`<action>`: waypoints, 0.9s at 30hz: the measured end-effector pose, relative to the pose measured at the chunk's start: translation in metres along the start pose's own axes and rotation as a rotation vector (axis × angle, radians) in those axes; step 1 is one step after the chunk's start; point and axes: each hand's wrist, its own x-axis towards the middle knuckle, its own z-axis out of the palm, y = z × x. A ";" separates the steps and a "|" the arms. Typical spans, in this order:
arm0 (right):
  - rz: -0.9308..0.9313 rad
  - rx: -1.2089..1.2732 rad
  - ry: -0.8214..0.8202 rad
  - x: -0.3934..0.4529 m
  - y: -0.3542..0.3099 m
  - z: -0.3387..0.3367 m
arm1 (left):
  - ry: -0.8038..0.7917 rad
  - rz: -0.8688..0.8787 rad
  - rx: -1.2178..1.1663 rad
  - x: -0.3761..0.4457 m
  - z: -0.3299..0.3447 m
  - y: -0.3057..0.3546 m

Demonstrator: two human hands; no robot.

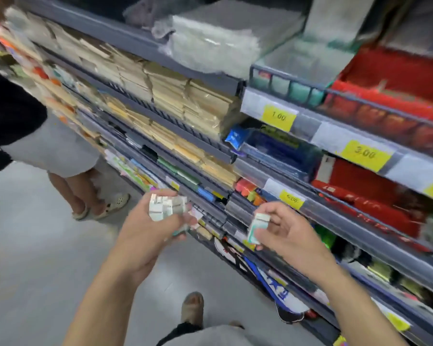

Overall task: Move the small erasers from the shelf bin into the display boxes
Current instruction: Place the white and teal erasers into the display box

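Observation:
My left hand (151, 229) cups a pile of several small white erasers (166, 204) with pale green wrappers, fingers curled under them. My right hand (283, 232) pinches one or two more small erasers (256, 227) between thumb and fingers, a little to the right of the pile. Both hands hover in front of the lower shelves at waist height. The picture is blurred by motion. No shelf bin or display box can be made out clearly.
Grey shelving (160, 126) runs diagonally, holding brown envelopes (175, 96), red packs (375, 201) and blue packs (275, 148), with yellow price tags (279, 117). Another person (23, 126) stands at the left on the grey floor. My foot (191, 307) shows below.

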 end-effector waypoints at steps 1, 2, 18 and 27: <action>-0.039 -0.009 0.036 0.002 -0.014 -0.002 | -0.061 0.028 0.001 0.014 0.007 0.016; -0.076 -0.031 0.076 0.004 -0.028 -0.003 | -0.119 0.056 0.005 0.027 0.014 0.033; -0.403 -0.292 0.619 0.012 -0.191 -0.035 | -0.680 0.328 -0.020 0.114 0.107 0.186; -0.200 -0.991 0.654 0.070 -0.250 -0.086 | -0.672 0.349 -0.052 0.139 0.122 0.207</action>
